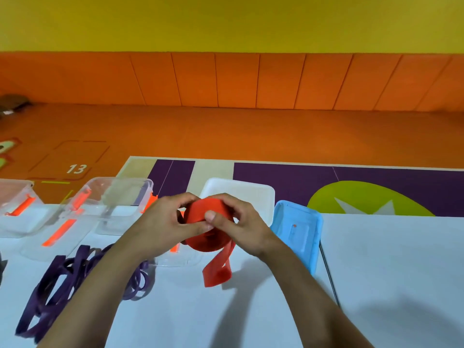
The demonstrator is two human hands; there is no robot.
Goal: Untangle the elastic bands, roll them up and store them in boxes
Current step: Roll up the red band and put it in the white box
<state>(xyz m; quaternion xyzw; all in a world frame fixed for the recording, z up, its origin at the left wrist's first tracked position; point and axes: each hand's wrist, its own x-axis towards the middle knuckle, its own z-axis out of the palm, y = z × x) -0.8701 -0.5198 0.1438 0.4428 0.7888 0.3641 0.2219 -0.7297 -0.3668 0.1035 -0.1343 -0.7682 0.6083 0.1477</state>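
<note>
Purple bands [57, 280] are lying in a loose tangle on the white table [389, 272], lower left, partly under the left forearm. Both hands are meeting above mid-table with the red band [206, 237] between them, wound into a fat roll. Left hand [163, 222] is gripping the roll's left side, fingers curled. Right hand [241, 227] is curling over the top, thumb pressing the roll's face. 1 loose tail [217, 268] is hanging below the roll toward the table. The white box [241, 192] is sitting just behind the hands, the blue lid [298, 229] just right of the right hand, and 2 clear boxes [118, 197] at far left.
</note>
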